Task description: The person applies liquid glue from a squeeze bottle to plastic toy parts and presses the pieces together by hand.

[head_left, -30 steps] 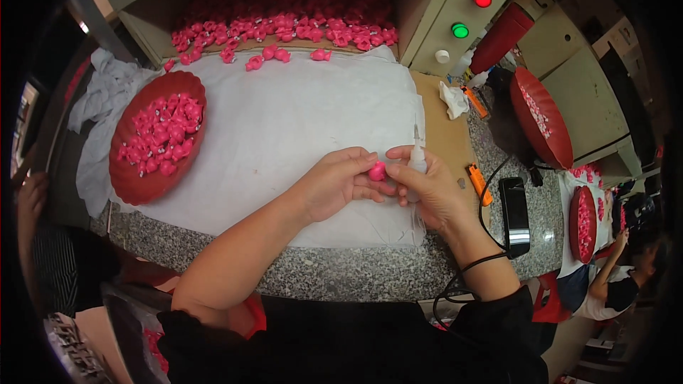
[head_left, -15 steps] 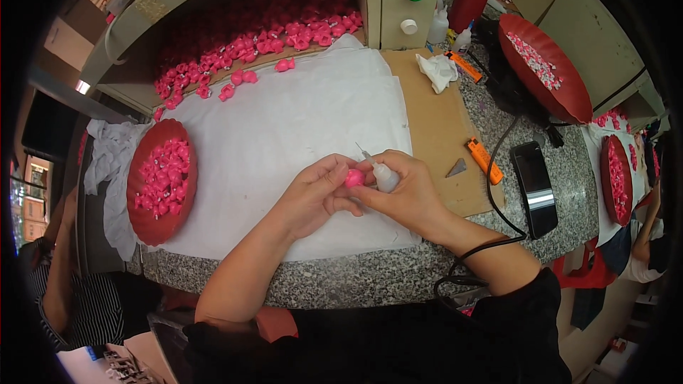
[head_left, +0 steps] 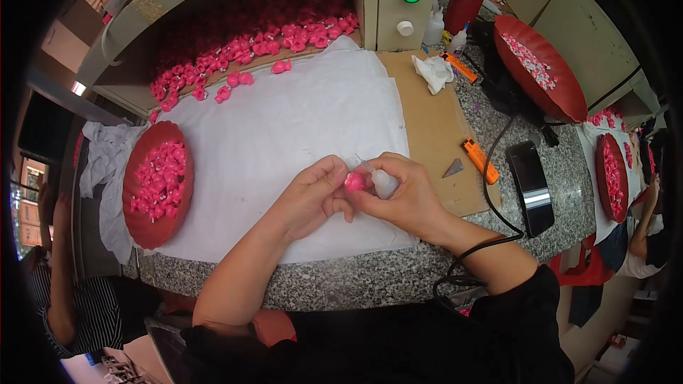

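Note:
Between my two hands, over the white sheet, is a small pink plastic piece. My left hand is closed on it with thumb and fingers. My right hand is wrapped round a small translucent needle-tipped bottle, its thin needle pointing up and left. The right thumb and fingertips come up to the pink piece; whether they press on it I cannot tell. To the left stands a red dish full of similar pink pieces.
Many pink pieces lie under the machine's hood at the back. At right are cardboard, orange cutters, a black phone, crumpled tissue and a red dish of small parts. A black cable crosses my right forearm. Co-workers sit on both sides.
The pink piece has turned in my left fingers, showing a whitish spot on top. The bottle has shifted slightly, its needle still near the piece. The whole view has moved a little.

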The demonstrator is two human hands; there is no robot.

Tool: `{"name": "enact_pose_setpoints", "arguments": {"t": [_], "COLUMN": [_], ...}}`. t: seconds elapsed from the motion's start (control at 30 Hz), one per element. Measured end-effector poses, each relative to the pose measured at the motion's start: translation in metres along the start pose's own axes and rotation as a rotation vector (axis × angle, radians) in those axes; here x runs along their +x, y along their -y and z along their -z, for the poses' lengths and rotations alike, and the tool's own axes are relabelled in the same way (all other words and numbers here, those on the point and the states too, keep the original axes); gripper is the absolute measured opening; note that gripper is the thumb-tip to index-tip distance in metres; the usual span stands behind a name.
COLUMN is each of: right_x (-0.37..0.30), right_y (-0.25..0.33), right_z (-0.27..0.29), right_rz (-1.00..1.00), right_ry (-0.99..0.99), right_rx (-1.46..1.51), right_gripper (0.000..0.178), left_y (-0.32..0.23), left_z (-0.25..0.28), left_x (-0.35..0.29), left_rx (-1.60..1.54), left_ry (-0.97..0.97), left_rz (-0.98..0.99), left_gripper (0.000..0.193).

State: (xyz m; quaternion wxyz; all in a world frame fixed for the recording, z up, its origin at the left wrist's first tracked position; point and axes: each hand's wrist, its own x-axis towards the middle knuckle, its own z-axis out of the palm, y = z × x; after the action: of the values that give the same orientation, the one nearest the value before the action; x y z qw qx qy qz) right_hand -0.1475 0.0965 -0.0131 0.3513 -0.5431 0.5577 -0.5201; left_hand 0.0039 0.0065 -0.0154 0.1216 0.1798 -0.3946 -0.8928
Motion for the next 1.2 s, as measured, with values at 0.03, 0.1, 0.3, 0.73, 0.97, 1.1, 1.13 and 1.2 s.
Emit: {"name": "enact_pose_setpoints", "arguments": {"t": [0.03,0.1,0.3,0.73,0.97,1.1,1.13,1.2], "right_x": [0.0,0.0,-0.001,-0.003,-0.003,-0.003,-0.003,-0.003], "right_y": [-0.001,-0.001,-0.003,-0.003,-0.003,0.0,-0.001,0.003], "right_z": [-0.001,-0.001,0.0,-0.005,-0.008,-0.007,-0.006,-0.007], "right_rz": [-0.008,-0.02,-0.019,-0.05,-0.063,-0.059,-0.035,-0.05], "right_ry": [-0.02,-0.016,-0.005,-0.042,-0.051,-0.046,-0.049,-0.053], "right_rx": [0.034,0.061,0.062,0.013,0.052,0.039,0.013,0.005], "right_gripper": [0.029,0.03,0.029,0.026,0.024,0.021,0.02,0.019], "left_y": [0.001,0.001,0.002,0.003,0.007,0.008,0.008,0.007], "left_z": [0.0,-0.001,-0.006,-0.017,-0.011,-0.013,-0.014,-0.011], "left_x": [0.0,0.0,-0.001,-0.001,-0.003,-0.002,-0.002,-0.002], "left_rx": [-0.01,-0.007,0.109,0.235,0.217,0.109,0.06,0.035], "left_ry": [0.0,-0.002,-0.025,-0.172,-0.172,-0.206,-0.224,-0.195], "left_rz": [-0.013,-0.014,-0.042,-0.099,-0.122,-0.105,-0.092,-0.104], "left_gripper": [0.028,0.028,0.027,0.025,0.021,0.016,0.015,0.015]}}
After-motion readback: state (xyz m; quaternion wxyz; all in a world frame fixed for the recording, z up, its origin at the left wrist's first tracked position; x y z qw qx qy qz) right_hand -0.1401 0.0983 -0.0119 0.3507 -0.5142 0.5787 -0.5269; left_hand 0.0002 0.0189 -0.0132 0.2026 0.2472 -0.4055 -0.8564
